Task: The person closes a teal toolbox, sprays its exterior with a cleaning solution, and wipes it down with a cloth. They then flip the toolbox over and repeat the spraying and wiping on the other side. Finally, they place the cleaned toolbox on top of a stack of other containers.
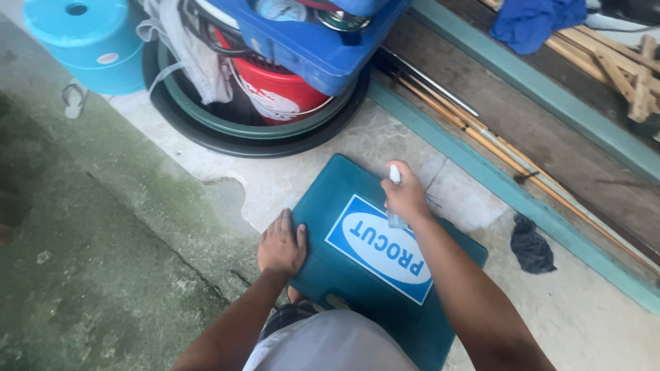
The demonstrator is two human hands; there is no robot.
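A teal plastic case (323,206) with a blue and white label lies flat on the concrete floor in front of me. My left hand (282,244) rests flat on the case's left edge, fingers together. My right hand (405,196) is closed around a small white bottle (394,174), whose top pokes out above the fist, held over the far side of the label.
A stack of large round basins (206,134) behind the case holds a red bucket (275,93), a cloth and a blue case. A light blue stool (86,41) stands far left. Long sticks (481,134), a teal ledge and a dark rag (531,244) lie to the right.
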